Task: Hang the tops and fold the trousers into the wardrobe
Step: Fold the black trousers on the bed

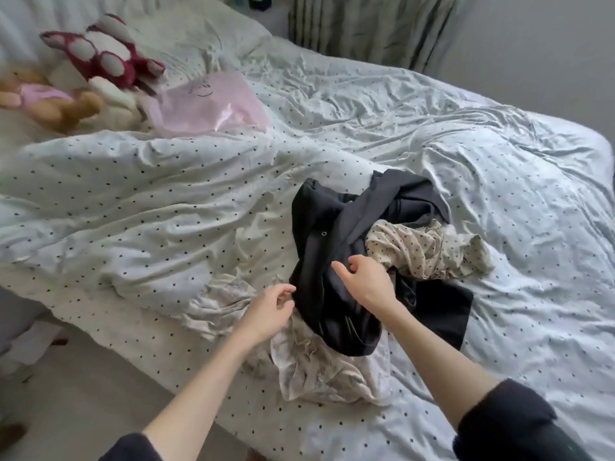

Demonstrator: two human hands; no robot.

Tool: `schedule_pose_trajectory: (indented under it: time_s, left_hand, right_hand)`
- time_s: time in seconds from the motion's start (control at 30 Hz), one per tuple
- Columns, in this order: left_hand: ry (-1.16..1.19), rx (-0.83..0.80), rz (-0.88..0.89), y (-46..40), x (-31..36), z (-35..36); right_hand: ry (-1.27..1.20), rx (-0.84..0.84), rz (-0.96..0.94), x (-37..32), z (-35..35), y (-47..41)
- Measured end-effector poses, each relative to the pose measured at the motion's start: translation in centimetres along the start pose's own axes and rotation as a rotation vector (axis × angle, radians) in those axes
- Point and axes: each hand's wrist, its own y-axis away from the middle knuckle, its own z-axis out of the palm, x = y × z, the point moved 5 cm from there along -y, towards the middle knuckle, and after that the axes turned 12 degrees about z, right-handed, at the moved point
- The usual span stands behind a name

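A heap of clothes lies on the bed's near side. On top is a crumpled black garment (326, 227) with a small metal snap. A cream dotted garment (429, 251) sits at its right. A pale whitish garment (319, 367) lies under and in front of the black one. My right hand (366, 281) hovers over the black garment, fingers loosely curled, holding nothing. My left hand (269, 311) is at the black garment's left edge, fingers relaxed, over the pale cloth. No wardrobe or hanger is in view.
The bed (133, 201) wears a rumpled white duvet with dark dots. Plush toys (106, 51) and a pink bag (206, 104) lie near the headboard at upper left. A striped curtain (366, 24) hangs behind. Floor (83, 394) shows at lower left.
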Motion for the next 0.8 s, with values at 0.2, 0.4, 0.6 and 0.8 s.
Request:
schedule_pose_trajectory:
  time_s: [0.2,0.4,0.6,0.8]
  left_hand:
    - [-0.022,-0.048,0.061,-9.6,-2.1,-3.7]
    - [0.058,-0.064,0.016,-19.9,-3.1,-5.3]
    - [0.317,0.019,-0.071,-26.4,-1.4,-3.9]
    - [0.276,-0.066,0.254,-21.7,1.0,-4.1]
  right_hand:
    - [0.364,0.31,-0.058,-4.6,0.9,-6.6]
    - [0.655,0.092,-0.018,-1.6,3.0,-10.2]
    - [0.682,-0.036,0.045,3.0,4.0,-7.8]
    - [0.162,0.032,0.162,1.3,0.4,-8.6]
